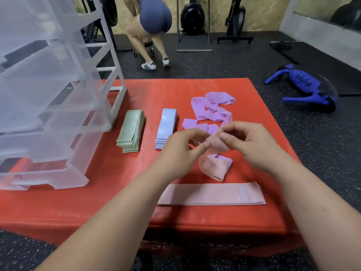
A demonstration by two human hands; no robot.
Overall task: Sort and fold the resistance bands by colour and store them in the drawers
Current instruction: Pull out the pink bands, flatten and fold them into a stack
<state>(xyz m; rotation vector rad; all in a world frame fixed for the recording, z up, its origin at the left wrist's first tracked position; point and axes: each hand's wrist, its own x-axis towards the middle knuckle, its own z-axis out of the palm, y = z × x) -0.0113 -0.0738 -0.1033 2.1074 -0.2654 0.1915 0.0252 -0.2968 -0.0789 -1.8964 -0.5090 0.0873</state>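
The left hand (181, 151) and the right hand (252, 143) are close together above the middle of a red soft box (78, 202). Both hands hold one pink band (214, 167). The left hand pinches the top of the band with its thumb and a finger. The right hand has its fingers curled over the same part of the band, and its fingertips almost touch the left hand. The rest of the pink band hangs down from the hands in a loose fold, and its low end touches the box.

Just in front of the hands, nearer the person, a pile of flat pink bands (211, 194) lies sideways on the box. Behind the hands is a messy heap of purple bands (211, 112), twisted and not folded. To the left of the heap is a neat stack of blue bands (166, 128). A bit further left is a neat stack of green bands (130, 132). The two stacks lie side by side and do not touch.

On the left side of the box stands a tall set of see-through plastic drawers (48, 106). The lower drawers stick out a little toward the person.

The box sits on a black speckled floor (293, 133). On the floor to the right lies a blue gym thing (304, 85). Far behind the box, another person (152, 22) bends over, facing away.
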